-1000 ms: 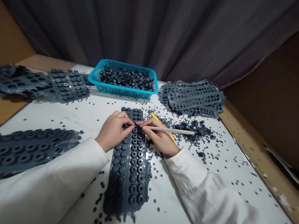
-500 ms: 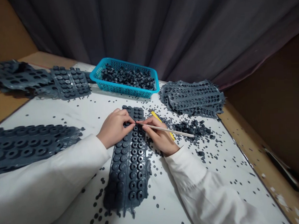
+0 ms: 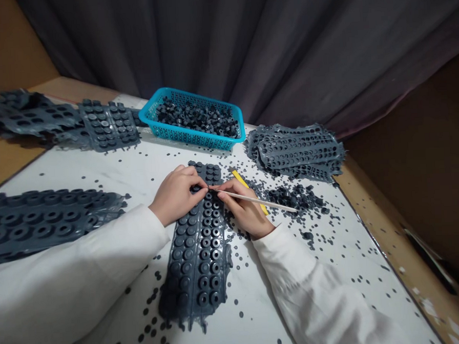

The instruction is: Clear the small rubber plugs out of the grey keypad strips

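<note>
A dark grey moulded rubber sheet lies lengthwise before me, studded with rows of round, ring-like parts; its right-hand columns show holes in their middles. Over its upper part, my right hand is closed around a thin pale stick, whose tip meets the fingertips of my other hand. My left hand pinches at that tip, above the sheet; whatever is between thumb and finger is too small to make out. A yellow strip lies on the table, partly hidden behind my right hand.
A blue basket of small dark parts stands at the back. Perforated rubber sheets are stacked at right, beside a heap of dark scraps. More moulded sheets lie at left. Small dark discs are scattered across the white table.
Both hands and the stick stay in nearly the same place over the sheet. The view has shifted very slightly.
</note>
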### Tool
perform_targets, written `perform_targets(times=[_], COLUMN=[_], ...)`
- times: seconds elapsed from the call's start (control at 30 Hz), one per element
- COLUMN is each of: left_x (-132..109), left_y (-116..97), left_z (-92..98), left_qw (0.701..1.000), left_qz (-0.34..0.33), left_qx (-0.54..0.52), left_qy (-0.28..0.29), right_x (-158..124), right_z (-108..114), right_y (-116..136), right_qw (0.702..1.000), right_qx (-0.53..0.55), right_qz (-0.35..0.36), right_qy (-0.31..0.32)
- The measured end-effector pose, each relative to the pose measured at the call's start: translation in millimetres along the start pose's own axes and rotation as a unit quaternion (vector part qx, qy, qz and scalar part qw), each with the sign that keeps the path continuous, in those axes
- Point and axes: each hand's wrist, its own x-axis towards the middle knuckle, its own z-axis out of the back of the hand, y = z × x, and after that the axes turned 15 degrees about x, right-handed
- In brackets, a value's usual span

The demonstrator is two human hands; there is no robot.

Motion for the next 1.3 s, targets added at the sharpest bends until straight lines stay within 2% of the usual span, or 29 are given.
perform_targets(times=[1.03,1.3], left_x=[1.2,1.5], left_y=[-1.1,-1.3], left_z=[-0.2,1.2], left_qw=[1.0,1.0], left_qz=[0.004,0.005], left_qx=[0.006,0.008], left_qy=[0.002,0.006], right_x=[-0.9,-0.3], right_z=[-0.5,-1.6], right_y=[1.4,2.2], right_qw=[0.994,0.993], right_qx=[-0.078,-0.097], right_qz=[0.073,0.071], right_qy=[0.012,0.004])
